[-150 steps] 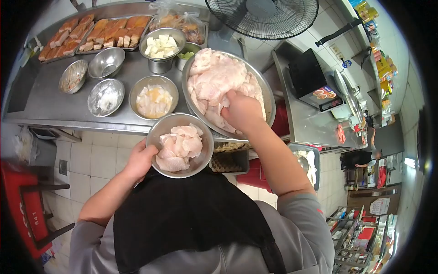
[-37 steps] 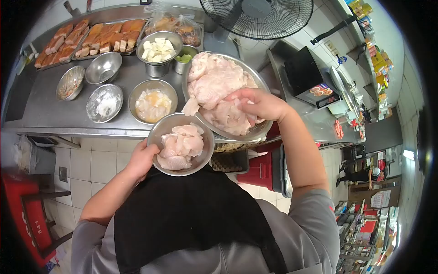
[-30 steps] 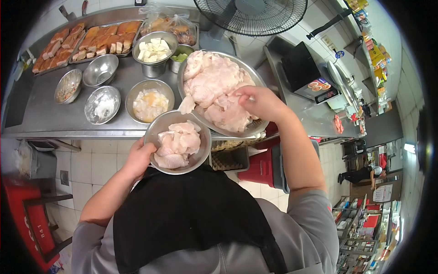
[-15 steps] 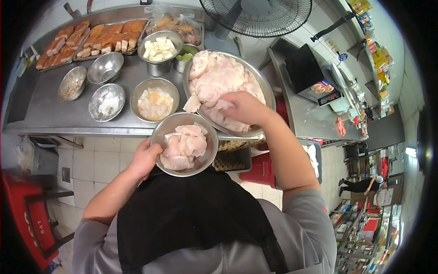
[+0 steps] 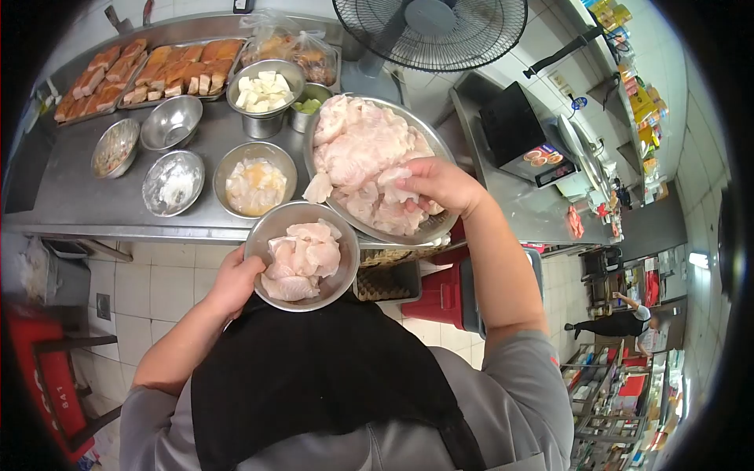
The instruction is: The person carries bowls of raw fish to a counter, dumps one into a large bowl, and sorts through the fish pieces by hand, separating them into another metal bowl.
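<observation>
My left hand (image 5: pixel 234 279) grips the rim of a steel bowl (image 5: pixel 345 271), its thumb over the edge. Pale raw fillet pieces (image 5: pixel 305 259), fish or chicken, lie in that bowl, held off the counter's front edge. My right hand (image 5: pixel 444 187) is over a large steel basin (image 5: pixel 444 145) heaped with the same kind of pale raw fillets (image 5: pixel 365 145). Its fingers are closed on a thin fillet slice (image 5: pixel 391 177) among the others. One loose piece (image 5: pixel 318 188) hangs over the basin's left rim.
On the steel counter (image 5: pixel 71 184) stand bowls of egg mixture (image 5: pixel 255 187), white powder (image 5: pixel 177 182) and white cubes (image 5: pixel 264 93). Trays of browned meat (image 5: pixel 184 69) sit behind. A fan (image 5: pixel 430 31) is at the back; a red bin (image 5: pixel 432 302) stands below. Another person (image 5: pixel 620 323) is far right.
My right hand has shifted slightly right and down within the basin, its fingers now around a slice. My left hand still holds the bowl. The whole view has shifted a little left.
</observation>
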Demonstrator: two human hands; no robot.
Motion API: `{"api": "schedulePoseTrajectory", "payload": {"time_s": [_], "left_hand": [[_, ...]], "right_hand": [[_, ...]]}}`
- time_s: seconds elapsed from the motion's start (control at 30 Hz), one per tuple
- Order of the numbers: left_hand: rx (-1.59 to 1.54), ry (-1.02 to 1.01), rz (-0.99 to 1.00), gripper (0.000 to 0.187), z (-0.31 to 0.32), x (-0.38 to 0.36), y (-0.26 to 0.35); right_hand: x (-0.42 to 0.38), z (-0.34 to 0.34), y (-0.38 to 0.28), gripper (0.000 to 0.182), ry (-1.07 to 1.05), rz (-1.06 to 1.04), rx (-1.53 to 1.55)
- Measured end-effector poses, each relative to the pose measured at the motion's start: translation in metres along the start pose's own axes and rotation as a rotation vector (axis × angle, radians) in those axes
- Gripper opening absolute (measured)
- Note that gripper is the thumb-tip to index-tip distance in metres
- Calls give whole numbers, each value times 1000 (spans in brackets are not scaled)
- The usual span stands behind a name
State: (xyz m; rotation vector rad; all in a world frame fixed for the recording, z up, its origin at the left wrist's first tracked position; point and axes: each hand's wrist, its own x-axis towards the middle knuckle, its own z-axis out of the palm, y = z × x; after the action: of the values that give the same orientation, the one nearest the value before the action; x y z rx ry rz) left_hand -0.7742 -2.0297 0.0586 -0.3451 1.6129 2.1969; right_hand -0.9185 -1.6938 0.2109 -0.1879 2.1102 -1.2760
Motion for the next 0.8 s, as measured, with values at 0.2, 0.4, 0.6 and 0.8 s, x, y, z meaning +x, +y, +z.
{"api": "schedulePoseTrajectory", "payload": {"time_s": [0.2, 0.4, 0.6, 0.8], "left_hand": [[25, 32, -30, 42, 7, -6, 10], [37, 1, -9, 43, 8, -3, 10], [11, 40, -2, 44, 7, -5, 3], [9, 46, 0, 43, 2, -5, -2]], "right_hand": [[-12, 20, -20, 18, 10, -125, -72], [0, 36, -29, 24, 56, -240, -769], [-9, 42, 2, 24, 162, -321, -1299], [-11, 1, 20, 23, 134, -136, -652]]}}
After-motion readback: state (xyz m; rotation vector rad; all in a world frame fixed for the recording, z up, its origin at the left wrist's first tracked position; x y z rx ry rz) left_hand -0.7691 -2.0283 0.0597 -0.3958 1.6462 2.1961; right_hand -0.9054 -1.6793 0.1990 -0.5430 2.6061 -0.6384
